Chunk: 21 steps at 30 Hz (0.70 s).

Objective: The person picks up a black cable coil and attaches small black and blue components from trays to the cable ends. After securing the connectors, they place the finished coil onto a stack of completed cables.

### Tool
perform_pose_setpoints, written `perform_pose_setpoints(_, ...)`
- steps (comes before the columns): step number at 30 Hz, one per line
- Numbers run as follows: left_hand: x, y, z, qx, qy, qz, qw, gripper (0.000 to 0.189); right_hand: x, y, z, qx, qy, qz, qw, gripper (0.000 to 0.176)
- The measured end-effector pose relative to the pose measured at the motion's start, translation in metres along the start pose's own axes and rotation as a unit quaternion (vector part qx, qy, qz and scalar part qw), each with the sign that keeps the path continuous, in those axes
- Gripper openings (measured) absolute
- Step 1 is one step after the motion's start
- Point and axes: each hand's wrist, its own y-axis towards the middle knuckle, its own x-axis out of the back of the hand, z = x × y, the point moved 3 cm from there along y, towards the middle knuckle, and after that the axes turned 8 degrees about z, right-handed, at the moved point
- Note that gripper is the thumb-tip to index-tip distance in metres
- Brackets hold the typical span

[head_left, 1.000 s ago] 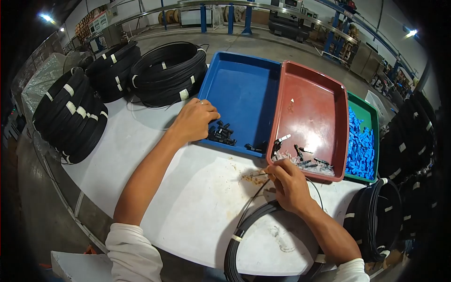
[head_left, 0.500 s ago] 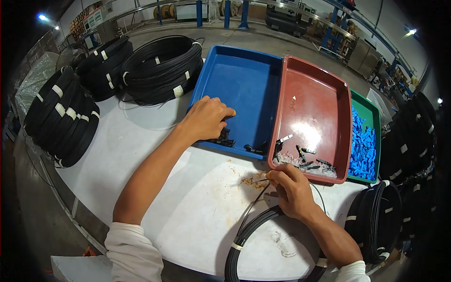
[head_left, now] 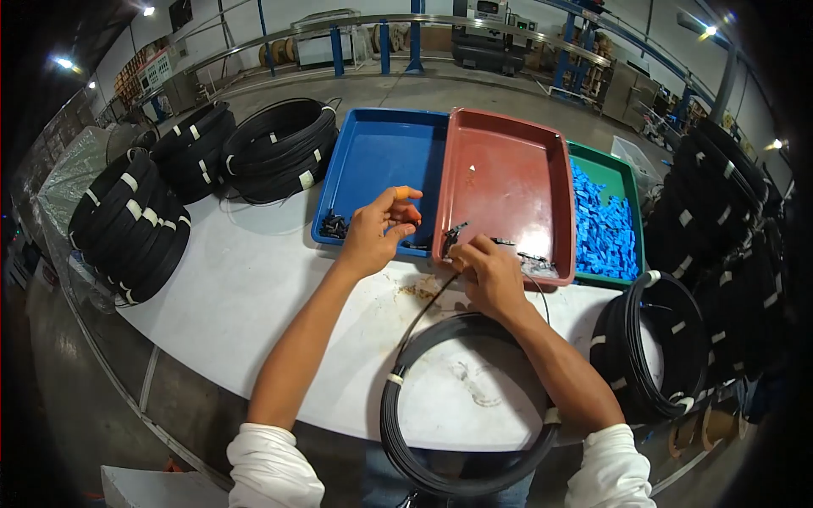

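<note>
My left hand (head_left: pixel 379 233) is over the front part of the blue tray (head_left: pixel 385 144), thumb and fingers apart, with orange coverings on some fingertips. I see nothing held in it. My right hand (head_left: pixel 489 275) is closed in a pinch at the front edge of the red tray (head_left: pixel 508 169), on the thin black cable (head_left: pixel 428 309) that rises from a coil. The cable's tip is hidden by the fingers. That black cable coil (head_left: pixel 391 423), bound with pale tape, overhangs the table's near edge. Small black parts (head_left: pixel 333 225) lie in the blue tray's front left corner.
A green tray (head_left: pixel 637 229) of blue pieces (head_left: pixel 603 224) stands on the right. Clear and black small pieces (head_left: pixel 535 261) lie at the red tray's front. Taped cable coils (head_left: pixel 135 229) stand at left, with another coil (head_left: pixel 648 347) at right. The white table (head_left: pixel 229 313) has brownish stains.
My left hand has lifted away from the blue tray's front left corner and moved right, its fingers opening. My right hand stays pinched on the cable, nearer the left hand. The camera view has shifted.
</note>
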Motion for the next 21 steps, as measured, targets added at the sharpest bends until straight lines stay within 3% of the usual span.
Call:
perform_pose_setpoints(2,-0.013,-0.006,0.002,-0.005,-0.139,-0.054,0.989,0.051,0.009,0.001,-0.005,0.0,0.016,-0.012,1.0,0.04)
perform_pose_setpoints(7,-0.041,-0.019,-0.016,0.009,-0.13,-0.069,0.989,0.052,0.023,0.002,-0.019,-0.016,0.12,0.0,0.993,0.022)
perform_pose_setpoints(10,-0.051,-0.025,-0.019,0.022,-0.128,-0.059,0.99,0.053,0.033,-0.001,-0.023,-0.047,0.116,0.042,0.991,0.021)
perform_pose_setpoints(16,-0.065,-0.033,-0.007,-0.036,-0.18,-0.074,0.98,0.057,0.034,-0.012,-0.031,-0.023,0.185,0.011,0.982,0.02)
perform_pose_setpoints(21,-0.066,-0.033,-0.006,-0.025,-0.215,-0.07,0.974,0.053,0.038,-0.01,-0.021,-0.013,0.22,0.013,0.975,0.023)
